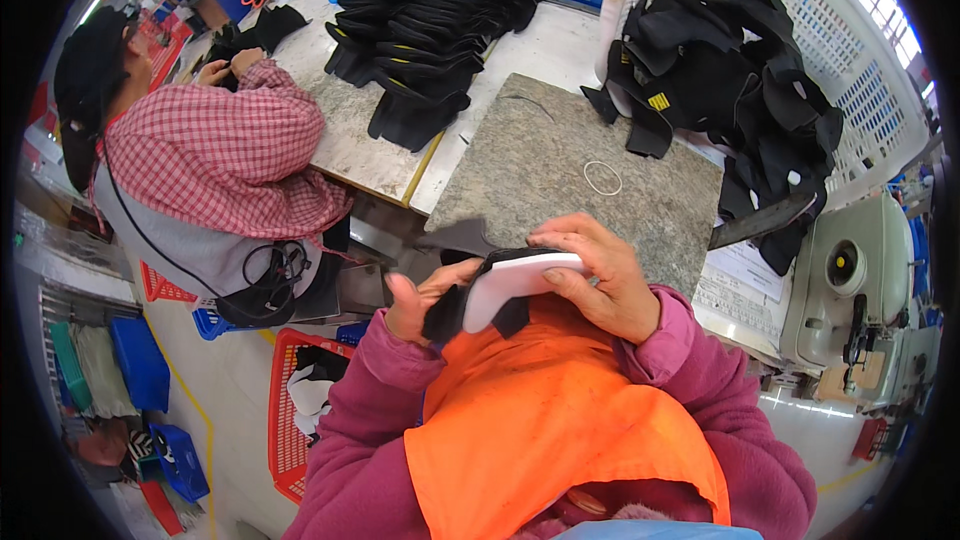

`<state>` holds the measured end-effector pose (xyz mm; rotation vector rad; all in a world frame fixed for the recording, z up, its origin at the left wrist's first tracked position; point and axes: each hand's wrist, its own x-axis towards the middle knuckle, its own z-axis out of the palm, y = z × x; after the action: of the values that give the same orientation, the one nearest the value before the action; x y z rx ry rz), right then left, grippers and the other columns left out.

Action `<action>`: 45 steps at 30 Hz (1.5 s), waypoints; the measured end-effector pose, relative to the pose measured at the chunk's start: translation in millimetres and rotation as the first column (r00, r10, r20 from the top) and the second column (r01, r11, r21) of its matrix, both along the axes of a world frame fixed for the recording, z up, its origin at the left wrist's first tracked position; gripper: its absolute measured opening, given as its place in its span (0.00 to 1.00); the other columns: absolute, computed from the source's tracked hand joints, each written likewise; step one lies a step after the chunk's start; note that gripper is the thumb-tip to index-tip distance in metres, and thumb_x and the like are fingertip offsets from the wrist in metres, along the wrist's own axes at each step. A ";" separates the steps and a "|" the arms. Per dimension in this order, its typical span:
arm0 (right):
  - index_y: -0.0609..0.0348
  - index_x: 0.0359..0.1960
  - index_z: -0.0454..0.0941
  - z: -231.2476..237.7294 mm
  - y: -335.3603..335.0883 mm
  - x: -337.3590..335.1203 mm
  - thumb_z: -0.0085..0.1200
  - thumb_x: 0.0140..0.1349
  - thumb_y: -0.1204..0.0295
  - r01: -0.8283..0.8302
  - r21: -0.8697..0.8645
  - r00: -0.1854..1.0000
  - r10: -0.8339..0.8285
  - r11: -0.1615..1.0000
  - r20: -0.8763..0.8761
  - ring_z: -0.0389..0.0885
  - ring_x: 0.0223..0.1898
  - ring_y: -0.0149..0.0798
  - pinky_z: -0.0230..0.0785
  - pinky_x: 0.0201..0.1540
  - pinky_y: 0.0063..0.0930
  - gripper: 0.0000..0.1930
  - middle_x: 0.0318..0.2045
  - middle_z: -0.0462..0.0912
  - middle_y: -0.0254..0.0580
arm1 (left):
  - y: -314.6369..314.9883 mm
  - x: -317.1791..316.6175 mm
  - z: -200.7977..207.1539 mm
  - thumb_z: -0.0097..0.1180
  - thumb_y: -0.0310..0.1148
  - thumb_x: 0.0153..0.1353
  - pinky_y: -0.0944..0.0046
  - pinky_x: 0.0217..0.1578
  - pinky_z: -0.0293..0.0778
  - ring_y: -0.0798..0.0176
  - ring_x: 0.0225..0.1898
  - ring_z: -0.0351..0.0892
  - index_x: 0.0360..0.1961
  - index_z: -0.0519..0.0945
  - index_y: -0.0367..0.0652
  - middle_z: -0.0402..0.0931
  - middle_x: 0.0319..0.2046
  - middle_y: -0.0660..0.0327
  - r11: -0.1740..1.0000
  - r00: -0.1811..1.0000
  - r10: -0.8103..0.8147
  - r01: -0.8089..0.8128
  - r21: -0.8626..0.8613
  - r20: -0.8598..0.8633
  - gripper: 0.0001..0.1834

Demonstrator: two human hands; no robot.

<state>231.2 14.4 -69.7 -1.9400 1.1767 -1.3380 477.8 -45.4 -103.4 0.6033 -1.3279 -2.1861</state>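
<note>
In front of my orange apron point(560, 395) I hold a bent black fabric piece point(445, 314) that has a smooth white curved panel point(510, 287) facing me. My right hand point(605, 280) grips its right end, thumb pressed on the white edge and fingers over the top. At the left end is my left hand point(420, 302), its fingers tucked against the black fabric and its thumb held off it. A dark flap point(462, 236) sticks up behind the piece; how it joins on is hidden. Just beyond lies a grey stone-like board point(570, 155) with a pale rubber band point(602, 178) on it.
Black fabric pieces point(425, 50) lie in overlapping rows at the far left. On the right, a white crate point(860, 70) spills more black pieces point(710, 70). A pale green machine point(850, 260) stands at right. A co-worker in a checked sleeve point(215, 135) sits at left, near a red basket point(287, 410).
</note>
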 end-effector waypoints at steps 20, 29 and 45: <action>0.66 0.37 0.81 2.9 -14.9 -41.4 0.59 0.62 0.73 0.094 0.168 0.969 -0.129 0.981 0.210 0.78 0.38 0.31 0.72 0.41 0.22 0.08 0.35 0.77 0.38 | -22.1 -58.5 16.7 0.37 0.81 0.53 0.66 0.34 0.76 0.64 0.34 0.81 0.56 0.71 0.25 0.80 0.39 0.56 0.978 0.993 -0.031 0.053 0.200 -0.112 0.60; 0.63 0.40 0.80 9.9 -16.6 -35.0 0.62 0.52 0.79 0.204 -0.068 0.972 -0.210 0.977 -0.102 0.79 0.35 0.38 0.72 0.34 0.26 0.12 0.35 0.78 0.44 | -24.7 -75.6 28.0 0.67 0.33 0.58 0.75 0.37 0.71 0.78 0.36 0.74 0.48 0.81 0.39 0.79 0.35 0.70 0.995 0.999 -0.037 0.038 0.089 -0.021 0.17; 0.60 0.37 0.78 17.8 -19.6 -19.1 0.67 0.42 0.83 0.227 -0.377 0.887 -0.351 0.898 -0.301 0.77 0.34 0.45 0.71 0.32 0.35 0.17 0.34 0.77 0.42 | -18.2 -82.3 13.1 0.64 0.36 0.63 0.77 0.31 0.67 0.80 0.31 0.70 0.40 0.82 0.41 0.75 0.28 0.74 1.000 1.000 0.016 -0.015 -0.023 0.017 0.11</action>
<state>212.1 -5.2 -51.9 -2.4051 1.5570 -1.4434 395.4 -63.6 -90.3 0.6224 -1.3511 -2.1550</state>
